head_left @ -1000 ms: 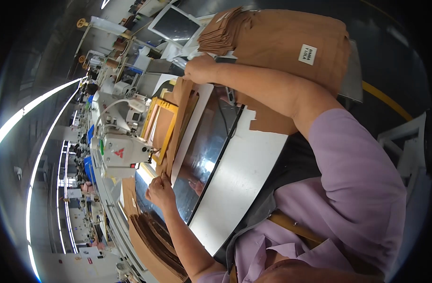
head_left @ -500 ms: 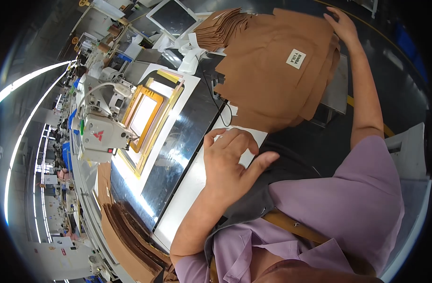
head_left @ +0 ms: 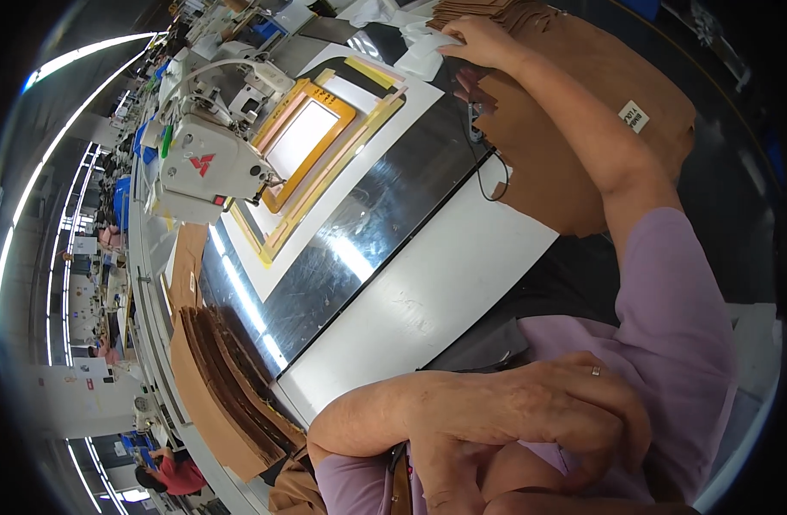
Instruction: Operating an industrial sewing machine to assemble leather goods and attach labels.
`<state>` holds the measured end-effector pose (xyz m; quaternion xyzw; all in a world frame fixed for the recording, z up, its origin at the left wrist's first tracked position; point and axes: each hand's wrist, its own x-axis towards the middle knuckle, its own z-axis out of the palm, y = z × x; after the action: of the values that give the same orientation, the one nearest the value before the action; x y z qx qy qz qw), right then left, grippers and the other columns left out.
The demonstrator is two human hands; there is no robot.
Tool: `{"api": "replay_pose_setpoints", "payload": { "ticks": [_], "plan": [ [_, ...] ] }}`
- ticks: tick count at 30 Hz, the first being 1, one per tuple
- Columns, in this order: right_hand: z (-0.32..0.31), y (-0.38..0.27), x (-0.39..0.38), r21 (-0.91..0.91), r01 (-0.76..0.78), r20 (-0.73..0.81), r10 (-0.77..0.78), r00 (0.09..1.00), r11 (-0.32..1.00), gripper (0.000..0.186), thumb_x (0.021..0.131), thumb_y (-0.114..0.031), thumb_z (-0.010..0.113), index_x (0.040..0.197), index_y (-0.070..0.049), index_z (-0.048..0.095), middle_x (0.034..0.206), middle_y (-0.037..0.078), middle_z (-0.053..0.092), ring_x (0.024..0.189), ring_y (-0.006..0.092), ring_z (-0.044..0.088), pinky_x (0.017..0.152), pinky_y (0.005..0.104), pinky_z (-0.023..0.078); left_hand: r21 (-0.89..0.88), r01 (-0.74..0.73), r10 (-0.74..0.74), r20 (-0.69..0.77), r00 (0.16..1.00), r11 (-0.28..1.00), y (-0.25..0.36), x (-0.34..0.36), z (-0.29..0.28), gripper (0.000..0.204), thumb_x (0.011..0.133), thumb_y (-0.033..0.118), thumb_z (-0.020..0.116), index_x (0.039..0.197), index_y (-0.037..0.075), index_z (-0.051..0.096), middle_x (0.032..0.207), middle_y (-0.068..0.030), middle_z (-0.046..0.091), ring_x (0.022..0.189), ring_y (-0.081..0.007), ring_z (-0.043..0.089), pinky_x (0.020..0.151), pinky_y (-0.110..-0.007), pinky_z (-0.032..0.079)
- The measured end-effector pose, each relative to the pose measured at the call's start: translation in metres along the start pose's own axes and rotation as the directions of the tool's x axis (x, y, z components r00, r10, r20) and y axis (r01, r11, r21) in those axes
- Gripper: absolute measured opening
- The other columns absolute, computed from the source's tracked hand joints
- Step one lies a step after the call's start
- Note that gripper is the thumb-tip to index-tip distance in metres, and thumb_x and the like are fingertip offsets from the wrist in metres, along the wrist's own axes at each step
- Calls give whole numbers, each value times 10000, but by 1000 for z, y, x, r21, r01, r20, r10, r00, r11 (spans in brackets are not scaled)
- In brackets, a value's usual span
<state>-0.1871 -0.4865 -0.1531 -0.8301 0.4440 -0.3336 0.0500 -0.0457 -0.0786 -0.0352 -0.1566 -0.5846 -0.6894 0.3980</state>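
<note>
My left hand (head_left: 531, 412) is raised at the bottom of the view against my chin, fingers curved and apart, holding no visible object. My right hand (head_left: 475, 39) is at the top, fingers bent and apart, beside some white plastic items (head_left: 419, 51) and over the edge of a large stack of brown cut pieces (head_left: 582, 77) bearing a white label. To the left, a white sewing machine (head_left: 196, 167) stands over a yellow rectangular frame (head_left: 346, 118) with a pale inside, set within a white template (head_left: 415, 103) on a shiny metal bed (head_left: 342, 292).
More long brown pieces (head_left: 200, 369) stand stacked at the near left, beside a white table panel (head_left: 410, 300). A dark cable (head_left: 488, 193) loops by the bed's edge. Past the machine, a person in red (head_left: 174, 472) works among other stations under strip lights.
The brown piece at the yellow frame is gone. My left hand has moved from the machine bed to my face. My right hand went to the stack's far right, then back left.
</note>
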Motion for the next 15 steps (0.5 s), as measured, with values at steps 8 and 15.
{"api": "replay_pose_setpoints", "payload": {
  "ticks": [8,15],
  "plan": [
    [53,-19,59,-352,-33,37,49,998,935,340,821,-380,762,975,-78,790,972,158,752,969,346,722,837,446,576,12,-2,3,-92,996,1000,36,-26,-36,776,786,768,614,935,7,617,1138,-198,616,991,-335,633,944,-416,420],
    [46,-19,59,-292,45,83,-22,996,955,160,771,-193,718,850,-67,777,831,166,737,809,359,723,742,451,568,109,3,19,-201,979,994,47,-28,-47,700,945,651,521,833,-33,617,960,-238,673,849,-392,685,788,-411,546]
  ]
}}
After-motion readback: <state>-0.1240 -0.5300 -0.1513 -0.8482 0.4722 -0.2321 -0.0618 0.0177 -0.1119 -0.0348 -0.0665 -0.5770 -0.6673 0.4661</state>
